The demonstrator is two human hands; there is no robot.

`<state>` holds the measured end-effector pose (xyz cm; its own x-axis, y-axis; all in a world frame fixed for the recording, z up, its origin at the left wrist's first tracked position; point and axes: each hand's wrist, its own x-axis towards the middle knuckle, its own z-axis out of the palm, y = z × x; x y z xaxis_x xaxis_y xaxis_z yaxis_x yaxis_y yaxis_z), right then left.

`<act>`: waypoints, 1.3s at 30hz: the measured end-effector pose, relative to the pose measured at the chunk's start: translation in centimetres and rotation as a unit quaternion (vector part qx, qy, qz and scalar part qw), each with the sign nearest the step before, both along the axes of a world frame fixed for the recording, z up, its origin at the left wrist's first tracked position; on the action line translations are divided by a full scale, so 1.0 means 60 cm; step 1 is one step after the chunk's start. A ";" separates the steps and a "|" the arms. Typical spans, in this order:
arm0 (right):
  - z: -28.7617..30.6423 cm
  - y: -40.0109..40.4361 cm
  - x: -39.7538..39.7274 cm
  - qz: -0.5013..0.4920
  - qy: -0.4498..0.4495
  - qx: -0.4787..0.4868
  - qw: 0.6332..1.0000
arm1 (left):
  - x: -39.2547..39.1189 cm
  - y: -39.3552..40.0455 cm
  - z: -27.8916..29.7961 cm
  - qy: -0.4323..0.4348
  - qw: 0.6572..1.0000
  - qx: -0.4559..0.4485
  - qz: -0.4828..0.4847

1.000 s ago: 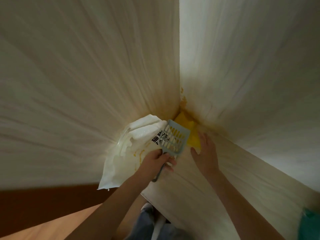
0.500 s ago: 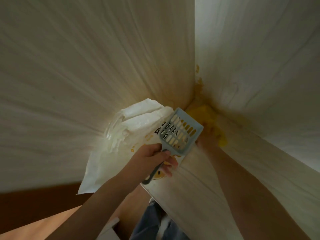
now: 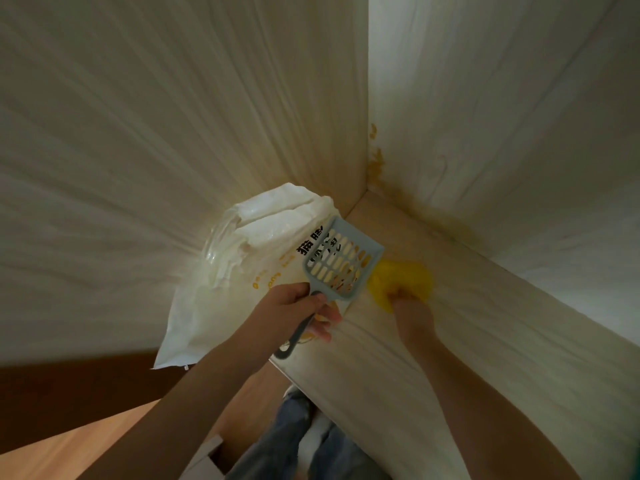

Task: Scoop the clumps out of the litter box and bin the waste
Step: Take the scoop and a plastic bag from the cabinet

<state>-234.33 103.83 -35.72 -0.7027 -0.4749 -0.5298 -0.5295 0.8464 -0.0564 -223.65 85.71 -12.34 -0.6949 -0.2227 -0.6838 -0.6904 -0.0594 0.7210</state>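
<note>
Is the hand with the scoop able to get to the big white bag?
Probably yes. The left hand grips the scoop right over the white bag, with nothing between them. But its fingers are full, so it would need to let go first.

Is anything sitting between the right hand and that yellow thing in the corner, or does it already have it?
Nothing visible stands between them. The right hand already grips the yellow thing on the pale surface. The scoop, held by the left hand, sits just beside it, not in the way.

Both forearms are bare, no sleeves in sight; the legs (image 3: 298, 441) wear faded grey-blue jeans (footwear too dim to tell).
</note>
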 end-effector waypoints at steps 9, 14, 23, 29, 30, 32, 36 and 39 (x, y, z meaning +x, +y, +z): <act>0.140 0.034 0.056 -0.384 0.037 -0.406 0.828 | 0.012 0.012 0.035 0.032 0.999 0.010 0.013; 0.306 0.036 0.101 -0.480 0.025 -0.552 0.682 | 0.023 0.012 0.090 0.089 0.996 0.018 -0.002; 0.539 0.051 0.175 -0.297 0.256 -0.477 0.787 | 0.052 0.003 0.252 0.206 0.973 0.099 -0.009; 0.639 0.026 0.261 -0.176 0.444 -0.357 0.802 | 0.061 -0.002 0.298 0.193 0.975 0.102 -0.031; 0.642 0.021 0.272 -0.167 0.450 -0.346 0.806 | 0.063 0.003 0.301 0.187 0.976 0.110 -0.032; 0.639 0.012 0.294 -0.140 0.452 -0.332 0.816 | 0.070 0.019 0.303 0.180 0.975 0.119 -0.046; 0.632 0.006 0.330 -0.089 0.451 -0.301 0.836 | 0.091 0.059 0.304 0.203 0.972 0.114 -0.023; 0.633 0.019 0.348 -0.063 0.418 -0.311 0.851 | 0.110 0.080 0.303 0.220 0.973 0.068 0.011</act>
<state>-213.47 104.98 2.27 -0.7772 -0.3739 0.5060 -0.5118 0.8435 -0.1629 -217.05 90.53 5.82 -0.9234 -0.1687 -0.3448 -0.3137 -0.1860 0.9311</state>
